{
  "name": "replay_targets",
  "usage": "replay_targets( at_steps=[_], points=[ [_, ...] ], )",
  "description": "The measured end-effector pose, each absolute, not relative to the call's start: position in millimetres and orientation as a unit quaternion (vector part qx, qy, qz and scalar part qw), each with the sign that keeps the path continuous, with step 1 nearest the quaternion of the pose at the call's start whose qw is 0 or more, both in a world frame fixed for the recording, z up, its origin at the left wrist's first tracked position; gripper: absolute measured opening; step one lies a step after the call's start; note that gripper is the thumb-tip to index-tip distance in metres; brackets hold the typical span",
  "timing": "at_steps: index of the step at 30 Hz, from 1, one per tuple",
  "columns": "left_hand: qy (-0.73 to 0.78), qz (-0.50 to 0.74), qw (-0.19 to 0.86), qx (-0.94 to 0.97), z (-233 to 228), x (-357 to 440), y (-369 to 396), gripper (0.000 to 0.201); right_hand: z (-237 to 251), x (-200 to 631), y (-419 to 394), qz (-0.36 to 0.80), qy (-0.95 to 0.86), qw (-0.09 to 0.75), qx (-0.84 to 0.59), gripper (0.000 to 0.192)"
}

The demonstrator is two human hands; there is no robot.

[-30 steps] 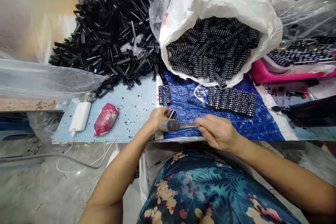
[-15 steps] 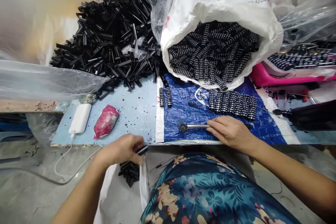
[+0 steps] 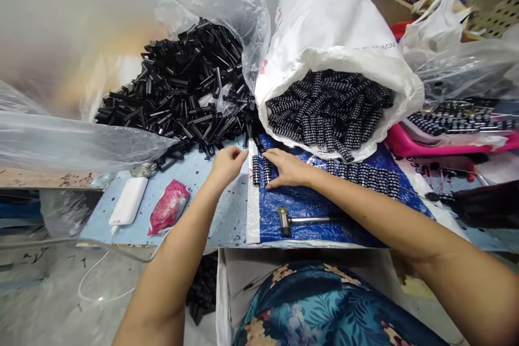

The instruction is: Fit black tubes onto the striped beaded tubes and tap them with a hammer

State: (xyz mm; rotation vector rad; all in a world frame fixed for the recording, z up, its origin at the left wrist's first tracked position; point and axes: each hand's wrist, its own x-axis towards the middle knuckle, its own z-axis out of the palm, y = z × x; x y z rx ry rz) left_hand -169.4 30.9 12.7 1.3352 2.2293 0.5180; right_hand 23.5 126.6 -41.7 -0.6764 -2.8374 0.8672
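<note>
2 short black studded cylinders [image 3: 261, 170] (side by side on blue woven sheet [image 3: 308, 203]) are flanked by the loosely curled, empty left hand [image 3: 227, 164] and touched by the flat, spread right hand [image 3: 288, 168].

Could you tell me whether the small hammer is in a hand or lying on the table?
Lying down. The hammer rests flat on the blue sheet, with both hands farther up, beside two studded pieces.

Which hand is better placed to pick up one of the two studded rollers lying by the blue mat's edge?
Right, probably. The right hand has its fingertips on the two studded rollers; the left hand is curled just beside them.
</note>
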Motion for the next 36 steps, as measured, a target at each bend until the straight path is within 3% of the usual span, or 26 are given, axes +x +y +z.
replay_targets(
  at_steps=[5, 10, 14, 20, 26, 31, 36],
  points=[
    [0.835, 0.117, 0.182, 0.506, -12, -161, 113, 0.033, -36, 55, 114, 0.3, -0.92, 0.073, -0.241, 0.099],
    [0.837, 0.081, 0.179, 0.511, -29, -145, 139, 0.026, -32, 96, 103, 0.306, -0.911, 0.083, -0.265, 0.098],
    [0.842, 0.064, 0.198, 0.497, -24, -158, 140, 0.023, -29, 114, 100, 0.316, -0.903, 0.072, -0.283, 0.103],
    [0.86, 0.07, 0.169, 0.476, -13, -174, 133, 0.036, -9, 131, 72, 0.34, -0.883, 0.213, -0.243, 0.099],
    [0.861, 0.03, 0.146, 0.486, -15, -140, 145, 0.035, 7, 153, 32, 0.372, -0.872, 0.207, -0.243, 0.103],
    [0.849, -0.007, 0.161, 0.504, 0, -157, 152, 0.03, 5, 191, 24, 0.386, -0.853, 0.207, -0.284, 0.103],
    [0.822, -0.045, 0.125, 0.554, 30, -163, 115, 0.037, 6, 204, 27, 0.391, -0.825, 0.288, -0.289, 0.096]
  ],
)
